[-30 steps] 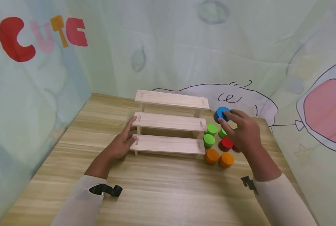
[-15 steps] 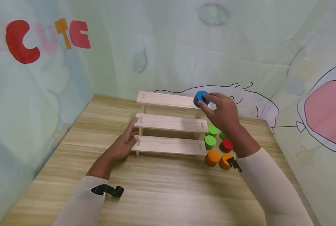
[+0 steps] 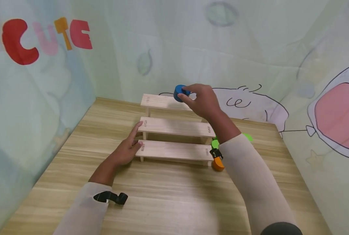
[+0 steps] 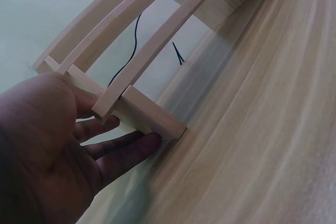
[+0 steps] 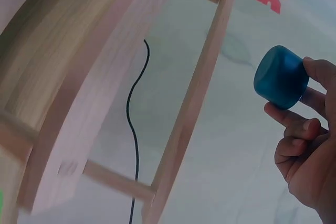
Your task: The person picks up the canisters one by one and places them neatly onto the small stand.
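A three-tier wooden step shelf (image 3: 174, 150) stands on the table. My right hand (image 3: 204, 100) pinches a blue cylinder block (image 3: 178, 94) between thumb and fingers, over the top tier in the head view. In the right wrist view, the blue block (image 5: 281, 78) is held at the fingertips, out past the top board. At the shelf's left end rests my left hand (image 3: 126, 151), its thumb by the lowest board and its index finger at the middle one. The left wrist view shows its spread fingers (image 4: 128, 158) against the end support (image 4: 152, 114).
Right of the shelf, green blocks (image 3: 215, 144) and an orange block (image 3: 218, 164) stand on the wood-grain table (image 3: 162, 195), partly hidden by my right forearm. Printed cloth walls (image 3: 174, 42) enclose the back and sides; the back wall rises close behind the top tier.
My right hand has carried the blue cylinder block leftward and up, from above the other blocks to the top tier. The left hand has stayed at the shelf's left end.
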Demonstrator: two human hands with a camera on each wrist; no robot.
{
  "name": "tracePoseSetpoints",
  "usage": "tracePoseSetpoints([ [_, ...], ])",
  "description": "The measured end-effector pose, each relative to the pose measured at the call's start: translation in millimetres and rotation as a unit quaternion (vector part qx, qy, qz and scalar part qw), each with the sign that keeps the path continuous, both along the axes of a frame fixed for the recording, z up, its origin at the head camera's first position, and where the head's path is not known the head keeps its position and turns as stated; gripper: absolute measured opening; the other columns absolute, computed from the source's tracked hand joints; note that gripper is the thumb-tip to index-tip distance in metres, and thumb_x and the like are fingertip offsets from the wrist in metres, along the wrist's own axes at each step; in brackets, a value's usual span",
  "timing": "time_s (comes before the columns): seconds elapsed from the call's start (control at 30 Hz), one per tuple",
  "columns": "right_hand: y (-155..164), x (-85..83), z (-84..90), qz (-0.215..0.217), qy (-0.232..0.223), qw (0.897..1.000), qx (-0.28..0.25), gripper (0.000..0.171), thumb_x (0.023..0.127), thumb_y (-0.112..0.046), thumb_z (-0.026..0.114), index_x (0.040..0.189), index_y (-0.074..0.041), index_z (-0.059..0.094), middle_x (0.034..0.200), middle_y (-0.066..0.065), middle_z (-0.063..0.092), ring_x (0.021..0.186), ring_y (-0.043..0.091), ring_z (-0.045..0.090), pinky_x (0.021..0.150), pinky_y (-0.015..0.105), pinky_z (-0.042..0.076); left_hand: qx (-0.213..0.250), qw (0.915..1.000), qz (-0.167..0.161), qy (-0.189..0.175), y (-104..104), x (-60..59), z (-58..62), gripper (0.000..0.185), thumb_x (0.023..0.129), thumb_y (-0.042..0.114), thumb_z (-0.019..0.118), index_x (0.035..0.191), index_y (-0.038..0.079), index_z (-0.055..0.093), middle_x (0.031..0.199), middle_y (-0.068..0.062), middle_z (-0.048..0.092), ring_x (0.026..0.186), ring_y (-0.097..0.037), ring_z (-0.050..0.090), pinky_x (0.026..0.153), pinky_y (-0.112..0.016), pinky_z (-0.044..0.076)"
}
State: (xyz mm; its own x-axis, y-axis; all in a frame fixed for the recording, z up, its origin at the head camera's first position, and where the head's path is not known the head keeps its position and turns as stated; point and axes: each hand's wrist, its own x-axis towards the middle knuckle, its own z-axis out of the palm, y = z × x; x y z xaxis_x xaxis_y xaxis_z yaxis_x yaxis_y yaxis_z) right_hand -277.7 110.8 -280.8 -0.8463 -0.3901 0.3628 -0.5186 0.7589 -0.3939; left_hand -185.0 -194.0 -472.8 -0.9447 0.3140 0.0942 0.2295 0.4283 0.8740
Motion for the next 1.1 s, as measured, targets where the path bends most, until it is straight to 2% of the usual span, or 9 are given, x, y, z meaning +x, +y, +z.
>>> tracePoseSetpoints([
  [0.27, -31, -12.5, -6.8, 0.008, -0.059, 0.994, -0.089, 0.047, 0.105, -0.039, 0.075, 0.139, -0.007, 0.075, 0.146, 0.011, 0.073, 0.138, 0.028, 0.070, 0.106, 0.045, 0.063, 0.006, 1.0000, -0.006, 0.002, 3, -1.9, -1.4, 0.079, 0.117, 0.012, 0.042, 0.176, 0.036, -0.005, 0.171, -0.038, 0.032, 0.145, -0.063, 0.052, 0.116, -0.074, 0.046],
  [0.43, -51, -18.6, -17.8, -0.006, -0.089, 0.989, -0.117, 0.048, 0.105, -0.038, 0.075, 0.144, -0.009, 0.073, 0.151, 0.010, 0.070, 0.147, 0.028, 0.062, 0.118, 0.046, 0.055, 0.000, 1.0000, -0.005, 0.003, 3, -2.7, -0.3, 0.079, 0.118, 0.013, 0.042, 0.176, 0.038, -0.005, 0.171, -0.038, 0.031, 0.146, -0.064, 0.049, 0.119, -0.075, 0.043],
  [0.53, -63, -21.2, -22.3, -0.003, -0.090, 0.991, -0.098, 0.051, 0.105, -0.040, 0.074, 0.146, -0.011, 0.071, 0.154, 0.009, 0.068, 0.150, 0.028, 0.059, 0.123, 0.047, 0.050, -0.002, 1.0000, -0.001, -0.001, 3, -0.8, -0.7, 0.079, 0.117, 0.014, 0.042, 0.176, 0.038, -0.006, 0.171, -0.038, 0.032, 0.147, -0.064, 0.049, 0.119, -0.075, 0.043],
  [0.73, -79, -22.0, -22.8, 0.010, -0.068, 0.997, -0.038, 0.052, 0.106, -0.041, 0.072, 0.148, -0.010, 0.069, 0.153, 0.009, 0.068, 0.149, 0.028, 0.060, 0.123, 0.046, 0.050, 0.001, 1.0000, 0.001, 0.002, 1, 0.5, -1.3, 0.080, 0.117, 0.014, 0.043, 0.176, 0.038, -0.005, 0.170, -0.039, 0.033, 0.146, -0.063, 0.050, 0.117, -0.074, 0.045],
  [0.9, -87, -19.9, -23.3, 0.008, -0.073, 0.997, 0.013, 0.053, 0.108, -0.043, 0.069, 0.151, -0.012, 0.068, 0.156, 0.007, 0.067, 0.150, 0.026, 0.059, 0.124, 0.045, 0.050, 0.000, 1.0000, -0.006, 0.006, 2, 0.4, -1.0, 0.080, 0.117, 0.014, 0.043, 0.176, 0.036, -0.006, 0.171, -0.038, 0.031, 0.146, -0.064, 0.049, 0.118, -0.074, 0.044],
  [1.1, -95, -18.0, -23.6, 0.011, -0.061, 0.997, 0.056, 0.054, 0.109, -0.046, 0.065, 0.153, -0.015, 0.066, 0.157, 0.005, 0.065, 0.150, 0.025, 0.058, 0.122, 0.045, 0.052, -0.003, 1.0000, 0.002, -0.001, 2, -0.2, 0.9, 0.080, 0.117, 0.013, 0.043, 0.176, 0.038, -0.005, 0.170, -0.037, 0.033, 0.146, -0.063, 0.051, 0.117, -0.073, 0.046],
])
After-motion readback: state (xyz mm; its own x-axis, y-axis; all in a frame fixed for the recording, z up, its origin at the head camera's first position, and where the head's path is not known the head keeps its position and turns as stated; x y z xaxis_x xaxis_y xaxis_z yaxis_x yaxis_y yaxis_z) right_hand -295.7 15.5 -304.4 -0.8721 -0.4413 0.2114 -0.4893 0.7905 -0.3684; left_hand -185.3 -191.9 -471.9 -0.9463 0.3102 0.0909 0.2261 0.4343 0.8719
